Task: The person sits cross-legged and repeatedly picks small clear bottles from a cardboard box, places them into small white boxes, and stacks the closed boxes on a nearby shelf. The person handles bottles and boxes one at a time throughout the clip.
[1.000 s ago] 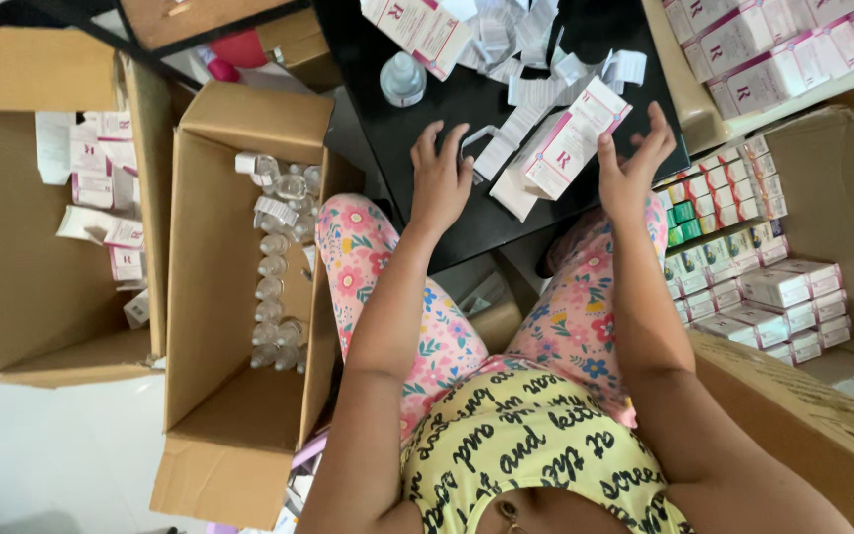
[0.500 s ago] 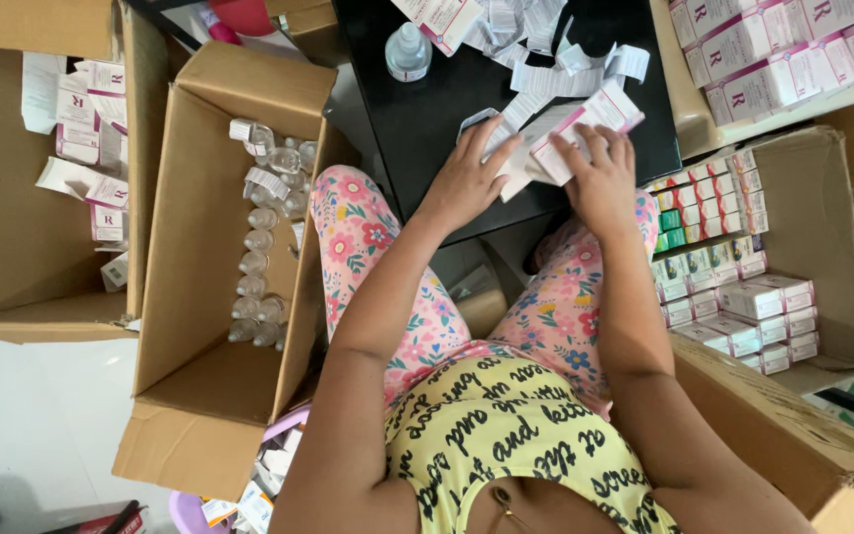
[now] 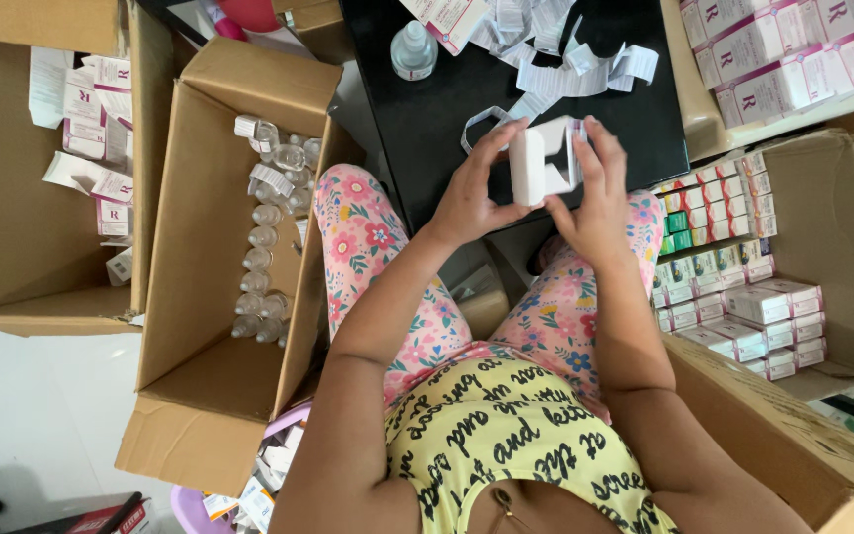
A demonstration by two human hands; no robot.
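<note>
Both my hands hold one small white carton (image 3: 542,163) with an open flap, just above the near edge of a black table (image 3: 427,119). My left hand (image 3: 471,193) grips its left side. My right hand (image 3: 595,188) holds its right side, fingers upright against it. A small clear bottle (image 3: 413,49) stands on the black table at the back left. Folded white paper leaflets (image 3: 565,54) lie scattered across the back of the table. My knees in pink floral trousers sit under the table edge.
A cardboard box (image 3: 200,376) on my left holds several small clear bottles (image 3: 264,247). A second box (image 3: 12,247) further left holds white and pink cartons. On my right, a box (image 3: 812,198) holds stacked small cartons (image 3: 743,307); more cartons (image 3: 783,49) sit at the back right.
My hands lifted a carton off the table pile and brought it toward me; it now stands between both hands with its flap open. The view has shifted closer.
</note>
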